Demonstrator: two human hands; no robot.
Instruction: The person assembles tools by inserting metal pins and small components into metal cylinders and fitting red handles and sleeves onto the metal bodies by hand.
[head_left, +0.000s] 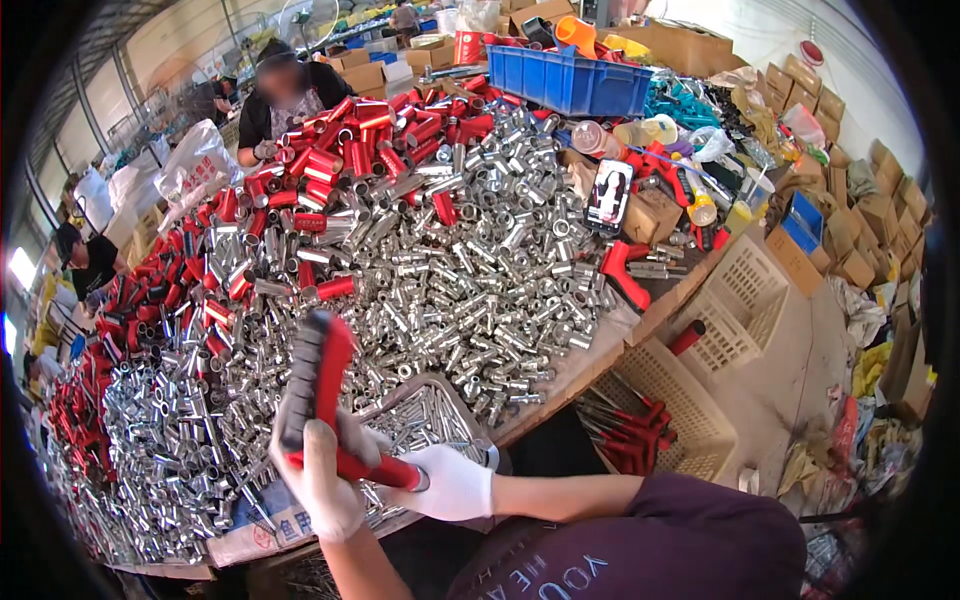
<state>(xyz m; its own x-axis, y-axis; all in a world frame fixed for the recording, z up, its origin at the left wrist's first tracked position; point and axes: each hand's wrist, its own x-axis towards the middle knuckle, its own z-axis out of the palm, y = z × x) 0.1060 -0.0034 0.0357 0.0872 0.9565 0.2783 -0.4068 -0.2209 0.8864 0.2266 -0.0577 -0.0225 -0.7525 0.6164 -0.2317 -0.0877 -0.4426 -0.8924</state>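
Both my hands wear white gloves and hold one red pistol-shaped tool with a black ribbed grip, above the near edge of the table. My left hand wraps around it where the grip meets the red barrel, the grip pointing up. At the barrel's right end, by a metal ring, my right hand is closed on it; some of its fingers are hidden. Just behind my hands lies a grey tray of thin metal pins. A big heap of shiny metal fittings spreads beyond.
Red sleeves pile up at the back, near a blue crate. A phone leans on a small box at right. Beige plastic baskets stand below the table's right edge, one holding red-handled tools. A co-worker sits across the heap.
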